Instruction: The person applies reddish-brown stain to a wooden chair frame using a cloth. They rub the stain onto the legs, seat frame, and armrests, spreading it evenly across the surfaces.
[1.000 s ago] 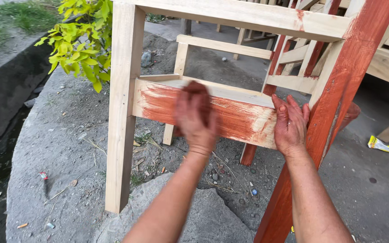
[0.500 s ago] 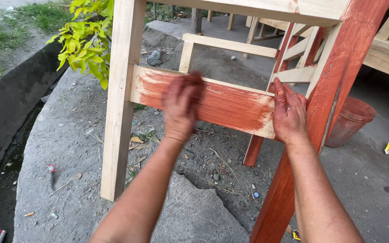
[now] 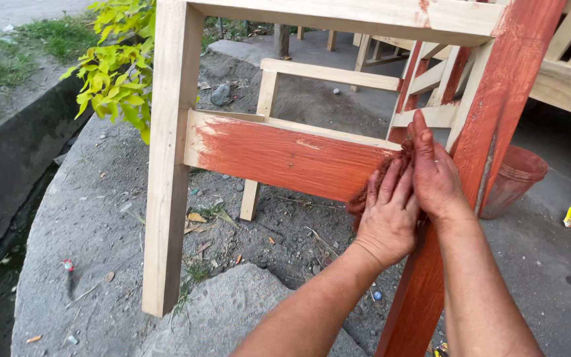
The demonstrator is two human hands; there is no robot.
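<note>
One rail [image 3: 285, 158] stained red, left leg [image 3: 166, 165] bare — left hand [image 3: 386, 215] clutches stain rag [image 3: 373, 185]; right hand [image 3: 434, 172] flat, fingers released, on red leg [image 3: 497, 112].

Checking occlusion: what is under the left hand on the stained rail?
A reddish stained rag shows beneath the left hand against the rail; the rail's right end is covered.

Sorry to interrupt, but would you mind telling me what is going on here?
A person is rubbing reddish-brown stain onto a bare wooden frame. The left hand presses a stained rag against the right end of the crossbar, which is mostly coloured. The right hand rests beside it against the stained leg. The other leg is plain wood. A reddish pot stands on the ground behind.
</note>
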